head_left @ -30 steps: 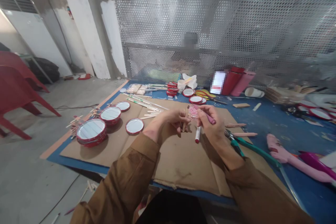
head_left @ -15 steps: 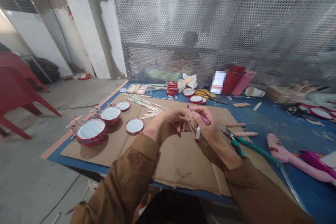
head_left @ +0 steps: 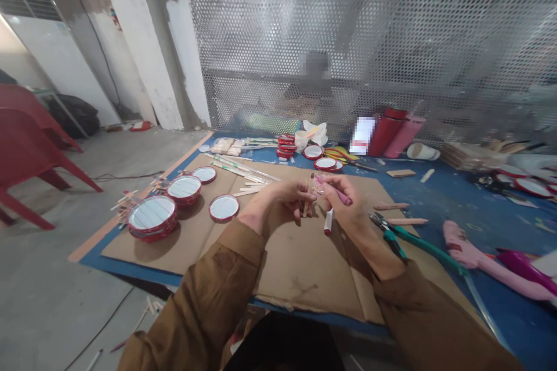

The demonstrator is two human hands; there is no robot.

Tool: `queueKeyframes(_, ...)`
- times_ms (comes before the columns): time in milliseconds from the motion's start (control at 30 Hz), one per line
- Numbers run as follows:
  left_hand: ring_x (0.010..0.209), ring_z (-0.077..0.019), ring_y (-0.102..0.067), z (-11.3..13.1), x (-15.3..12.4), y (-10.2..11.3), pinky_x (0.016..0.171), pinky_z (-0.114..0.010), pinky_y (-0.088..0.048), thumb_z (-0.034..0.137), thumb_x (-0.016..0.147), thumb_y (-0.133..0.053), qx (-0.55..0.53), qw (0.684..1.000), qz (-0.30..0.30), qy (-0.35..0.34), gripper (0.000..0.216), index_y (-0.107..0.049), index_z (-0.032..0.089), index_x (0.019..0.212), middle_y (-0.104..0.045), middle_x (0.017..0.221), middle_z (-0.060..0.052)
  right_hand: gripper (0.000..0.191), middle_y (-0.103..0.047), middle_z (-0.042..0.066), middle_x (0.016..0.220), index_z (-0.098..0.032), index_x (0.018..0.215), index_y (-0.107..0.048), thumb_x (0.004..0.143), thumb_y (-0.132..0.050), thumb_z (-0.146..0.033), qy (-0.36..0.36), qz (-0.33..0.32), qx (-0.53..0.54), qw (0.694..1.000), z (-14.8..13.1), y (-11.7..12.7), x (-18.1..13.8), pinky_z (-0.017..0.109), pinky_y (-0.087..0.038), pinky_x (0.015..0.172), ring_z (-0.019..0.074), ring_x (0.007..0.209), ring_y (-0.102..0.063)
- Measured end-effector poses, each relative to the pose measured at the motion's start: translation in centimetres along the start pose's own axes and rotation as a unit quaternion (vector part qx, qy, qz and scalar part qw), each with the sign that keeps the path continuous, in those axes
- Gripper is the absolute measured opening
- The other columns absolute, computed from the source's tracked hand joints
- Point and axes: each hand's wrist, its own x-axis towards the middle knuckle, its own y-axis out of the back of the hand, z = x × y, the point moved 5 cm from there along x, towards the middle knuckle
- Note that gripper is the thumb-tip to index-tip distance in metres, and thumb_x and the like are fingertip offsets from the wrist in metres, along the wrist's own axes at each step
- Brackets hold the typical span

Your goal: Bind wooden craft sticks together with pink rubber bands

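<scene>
My left hand (head_left: 295, 196) is closed on a flat wooden craft stick (head_left: 305, 208), held upright above the cardboard sheet (head_left: 296, 266). My right hand (head_left: 344, 197) grips a pinkish-purple marker (head_left: 339, 194). Its tip end meets the upper part of the stick, where small coloured marks show; the exact contact is too small to tell. Just below my right hand, a white marker with a red end (head_left: 328, 224) rests on the cardboard. Several loose craft sticks (head_left: 250, 188) lie beyond my left wrist.
Round red-rimmed tins (head_left: 152, 215) and a single lid (head_left: 223, 207) sit on the left. Green-handled pliers (head_left: 391, 240) and a pink glue gun (head_left: 478, 258) lie right of my right forearm. A phone (head_left: 362, 135) and a red bottle (head_left: 385, 132) stand before the perforated metal screen (head_left: 261, 40).
My right hand and the purple marker have shifted very slightly to the right. My left hand keeps the stick in nearly the same place.
</scene>
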Motion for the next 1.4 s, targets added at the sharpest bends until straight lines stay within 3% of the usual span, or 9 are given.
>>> queueKeyframes(167, 0.047, -0.0123, -0.065, -0.2, 0.0, 0.2, 0.055, -0.026, -0.057, 0.04, 0.099, -0.063, 0.013, 1.0, 0.02, -0.002, 0.032, -0.061, 0.013, 0.082, -0.072, 0.069, -0.004, 0.029, -0.059, -0.004, 0.062, -0.023, 0.098, -0.065, 0.094, -0.059, -0.051, 0.017, 0.047, -0.018, 0.999, -0.7, 1.6, 0.5, 0.026, -0.045, 0.054, 0.0142, 0.051, -0.054)
queueKeyframes(300, 0.05, -0.0134, -0.067, -0.1, -0.3, 0.4, 0.06, -0.03, -0.06, 0.035, 0.106, -0.05, -0.013, 0.997, 0.068, -0.02, 0.031, -0.058, 0.014, 0.085, -0.075, 0.076, -0.006, 0.021, -0.075, 0.007, 0.093, -0.022, 0.101, -0.07, 0.09, -0.06, -0.038, 0.056, 0.106, -0.189, 0.975, 0.5, 4.3, 1.8, 0.036, -0.054, 0.077, 0.0247, 0.084, -0.068)
queueKeyframes(467, 0.055, -0.0151, -0.07, -0.4, -0.5, 0.6, 0.069, -0.035, -0.062, 0.033, 0.105, -0.05, -0.065, 0.994, 0.087, -0.006, 0.024, -0.055, 0.016, 0.09, -0.075, 0.077, -0.007, 0.037, -0.077, 0.013, 0.106, -0.021, 0.105, -0.076, 0.086, -0.048, -0.008, 0.009, 0.009, -0.437, 0.899, 3.2, 5.6, 3.1, 0.039, -0.051, 0.086, 0.0292, 0.1, -0.068)
queueKeyframes(600, 0.057, -0.0152, -0.071, -0.7, -0.4, 1.0, 0.071, -0.033, -0.061, 0.034, 0.1, -0.062, -0.056, 0.995, 0.081, -0.006, 0.019, -0.054, 0.017, 0.095, -0.076, 0.081, -0.007, 0.044, -0.075, 0.017, 0.115, -0.023, 0.111, -0.079, 0.091, -0.045, -0.006, -0.055, -0.026, -0.538, 0.841, 3.5, 6.1, 2.8, 0.04, -0.05, 0.08, 0.032, 0.104, -0.066)
queueKeyframes(867, 0.052, -0.0144, -0.069, -1.1, 0.7, 1.1, 0.065, -0.032, -0.061, 0.027, 0.099, -0.062, -0.053, 0.997, 0.051, -0.027, 0.018, -0.056, 0.015, 0.088, -0.074, 0.074, -0.007, 0.044, -0.07, 0.017, 0.12, -0.02, 0.126, -0.074, 0.095, -0.045, -0.009, -0.033, -0.004, -0.558, 0.829, 2.1, 6.0, 2.2, 0.037, -0.046, 0.082, 0.0294, 0.104, -0.062)
queueKeyframes(967, 0.05, -0.0131, -0.066, -1.1, 0.7, 1.2, 0.061, -0.028, -0.059, 0.025, 0.101, -0.06, -0.044, 0.997, 0.059, -0.023, 0.016, -0.056, 0.015, 0.088, -0.073, 0.069, -0.006, 0.033, -0.073, 0.012, 0.107, -0.021, 0.111, -0.078, 0.094, -0.051, -0.011, 0.013, -0.08, -0.539, 0.838, 1.8, 4.3, 1.5, 0.034, -0.043, 0.083, 0.0262, 0.1, -0.061)
queueKeyframes(1133, 0.049, -0.0113, -0.064, -0.9, 0.9, 1.4, 0.053, -0.021, -0.052, 0.025, 0.102, -0.059, -0.014, 0.998, 0.065, -0.017, 0.019, -0.055, 0.016, 0.086, -0.071, 0.065, -0.005, 0.033, -0.073, 0.011, 0.116, -0.023, 0.111, -0.078, 0.095, -0.052, -0.009, 0.075, -0.204, -0.558, 0.801, 1.8, 1.6, -1.0, 0.034, -0.041, 0.084, 0.0264, 0.106, -0.062)
queueKeyframes(1300, 0.047, -0.0117, -0.062, -1.1, 1.3, 1.1, 0.056, -0.025, -0.054, 0.032, 0.1, -0.063, -0.016, 0.999, 0.033, -0.011, 0.028, -0.056, 0.015, 0.079, -0.071, 0.063, -0.007, 0.028, -0.074, 0.013, 0.106, -0.021, 0.097, -0.076, 0.096, -0.051, -0.009, 0.121, -0.242, -0.586, 0.763, 1.4, 0.7, -2.0, 0.036, -0.042, 0.086, 0.029, 0.108, -0.063)
queueKeyframes(1400, 0.047, -0.0129, -0.063, -1.3, 1.3, 1.2, 0.057, -0.027, -0.056, 0.036, 0.097, -0.068, -0.026, 0.999, 0.033, -0.008, 0.032, -0.055, 0.015, 0.077, -0.069, 0.06, -0.005, 0.023, -0.075, 0.013, 0.097, -0.02, 0.094, -0.072, 0.093, -0.052, -0.009, 0.149, -0.228, -0.565, 0.779, 1.1, 0.9, -2.0, 0.035, -0.042, 0.08, 0.0266, 0.096, -0.066)
